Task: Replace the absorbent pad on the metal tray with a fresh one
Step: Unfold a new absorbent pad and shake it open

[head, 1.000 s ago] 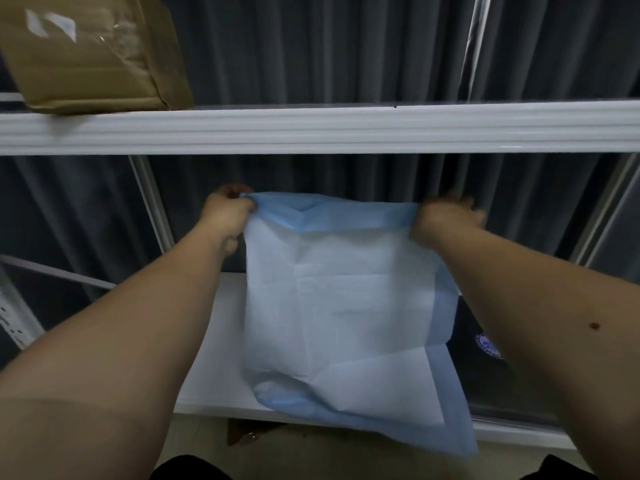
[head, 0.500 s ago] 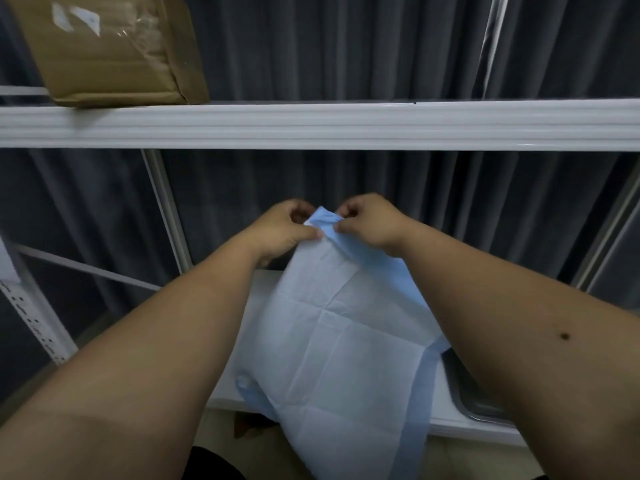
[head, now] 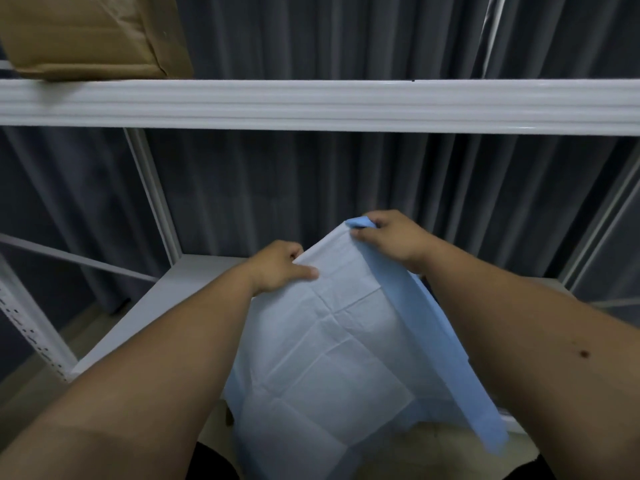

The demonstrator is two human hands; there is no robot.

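Note:
A creased absorbent pad (head: 332, 355), white with a light blue border, hangs in front of me over the lower shelf. My left hand (head: 280, 265) pinches its upper left edge. My right hand (head: 388, 237) grips the top corner, a little higher and further back, with the blue border trailing down below my right forearm. The metal tray is hidden behind the pad and my arms.
A white metal rack surrounds the work: an upper shelf beam (head: 311, 102) crosses the view, and a lower white shelf (head: 166, 306) lies under the pad. A brown cardboard box (head: 86, 36) sits on the upper shelf at left. Dark grey curtains hang behind.
My hands came together at the pad's top edge, then parted slightly; my right hand now sits higher than the left. The pad folded along its length and hangs lower.

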